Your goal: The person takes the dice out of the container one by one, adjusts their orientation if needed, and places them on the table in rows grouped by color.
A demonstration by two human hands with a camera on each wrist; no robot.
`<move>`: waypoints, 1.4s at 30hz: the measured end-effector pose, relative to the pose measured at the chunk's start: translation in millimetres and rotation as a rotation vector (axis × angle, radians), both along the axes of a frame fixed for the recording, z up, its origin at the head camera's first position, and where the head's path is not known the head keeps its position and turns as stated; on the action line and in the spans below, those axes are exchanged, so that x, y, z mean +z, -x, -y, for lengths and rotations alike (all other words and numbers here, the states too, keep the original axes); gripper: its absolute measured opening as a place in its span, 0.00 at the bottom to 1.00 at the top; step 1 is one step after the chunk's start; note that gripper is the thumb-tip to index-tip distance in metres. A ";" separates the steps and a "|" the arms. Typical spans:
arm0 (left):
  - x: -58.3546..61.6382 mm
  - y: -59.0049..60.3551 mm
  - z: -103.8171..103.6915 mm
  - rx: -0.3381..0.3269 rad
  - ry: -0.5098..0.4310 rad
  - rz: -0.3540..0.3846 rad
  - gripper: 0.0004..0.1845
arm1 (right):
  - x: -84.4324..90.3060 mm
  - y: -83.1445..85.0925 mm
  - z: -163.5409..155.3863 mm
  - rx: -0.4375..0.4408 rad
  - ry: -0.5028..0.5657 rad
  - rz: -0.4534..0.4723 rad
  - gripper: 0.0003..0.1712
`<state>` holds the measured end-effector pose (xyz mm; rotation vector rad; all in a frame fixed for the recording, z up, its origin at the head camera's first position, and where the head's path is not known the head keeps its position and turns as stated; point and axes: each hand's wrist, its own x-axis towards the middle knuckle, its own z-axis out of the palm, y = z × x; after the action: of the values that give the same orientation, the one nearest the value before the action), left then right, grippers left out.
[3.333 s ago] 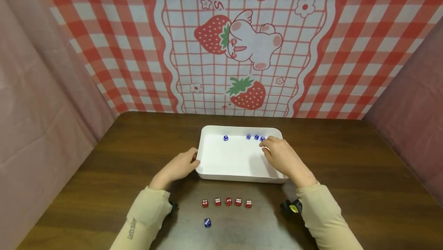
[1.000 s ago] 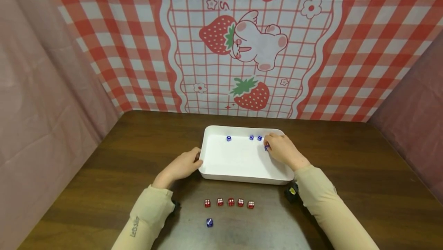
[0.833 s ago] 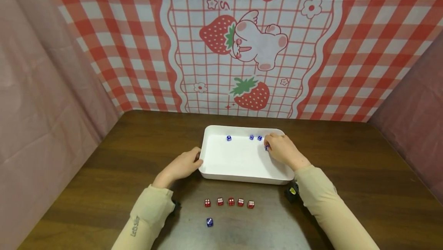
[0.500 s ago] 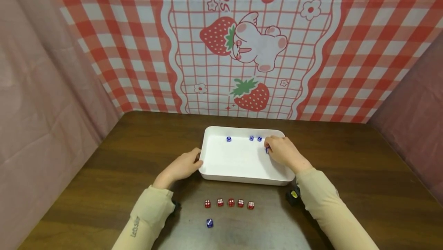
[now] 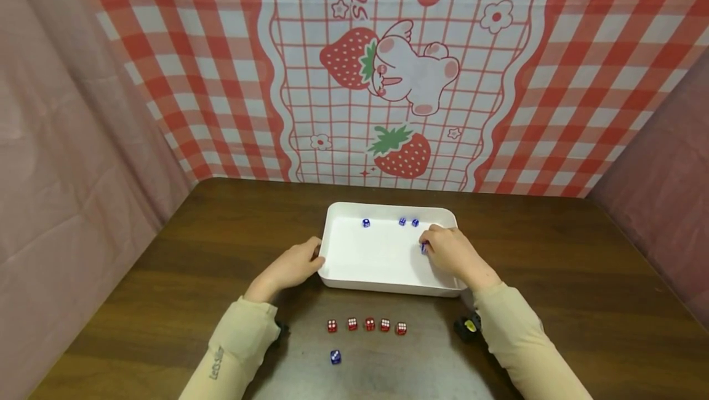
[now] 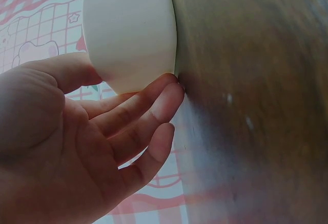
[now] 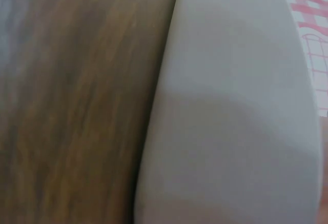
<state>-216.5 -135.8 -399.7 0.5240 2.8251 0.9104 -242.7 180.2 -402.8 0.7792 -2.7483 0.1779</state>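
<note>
A white tray (image 5: 382, 207) sits mid-table, and its outer wall (image 6: 130, 29) fills the left wrist view. My left hand (image 5: 314, 251) holds the tray's left edge, thumb on one side and fingers (image 6: 154, 106) on the other. My right hand (image 5: 428, 245) is inside the tray near its right wall. It pinches a small blue die (image 5: 423, 248) just above the tray floor. Three more blue dice (image 5: 402, 221) lie along the tray's far wall. The right wrist view shows only the blurred tray wall (image 7: 230, 106) and the wood.
Several red dice (image 5: 366, 325) stand in a row on the brown table (image 5: 554, 277) in front of the tray. One blue die (image 5: 335, 357) lies below the row's left end. Strawberry-print cloth walls close in the back and sides.
My right hand has drawn back from the tray's far right corner toward me, with one blue die pinched in its fingers. The left hand has stayed on the tray's edge.
</note>
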 end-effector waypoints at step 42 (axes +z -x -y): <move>0.7 1.6 -1.6 0.000 0.016 -0.002 0.13 | 14.2 -42.8 36.8 0.137 0.063 -0.037 0.04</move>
<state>-218.1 -134.2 -399.0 0.5230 2.8313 0.8876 -199.8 143.4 -388.7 0.9436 -2.6414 0.2739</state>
